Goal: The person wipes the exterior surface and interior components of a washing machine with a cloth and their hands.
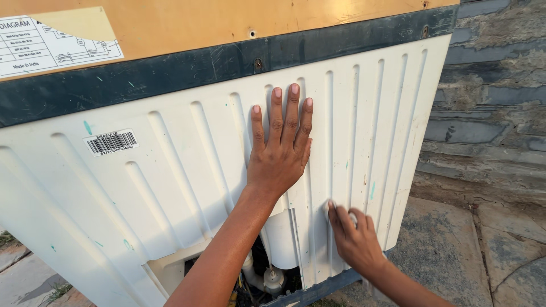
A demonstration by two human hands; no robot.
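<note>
A white ribbed back panel (170, 170) of a large appliance fills the view. My left hand (281, 150) lies flat on it near the middle, fingers straight, close together and pointing up, holding nothing. My right hand (355, 239) is lower and to the right, near the panel's bottom edge. Its fingers are curled around a small white piece (351, 218) held against a rib. What that piece is cannot be made out.
Below my left forearm a gap (267, 276) in the panel shows white hoses and fittings. A dark band (170, 71) and a tan board (227, 23) sit above the panel, with a barcode sticker (112, 142) and a diagram label (51, 42). Stone wall (495, 96) and paving (455, 250) lie to the right.
</note>
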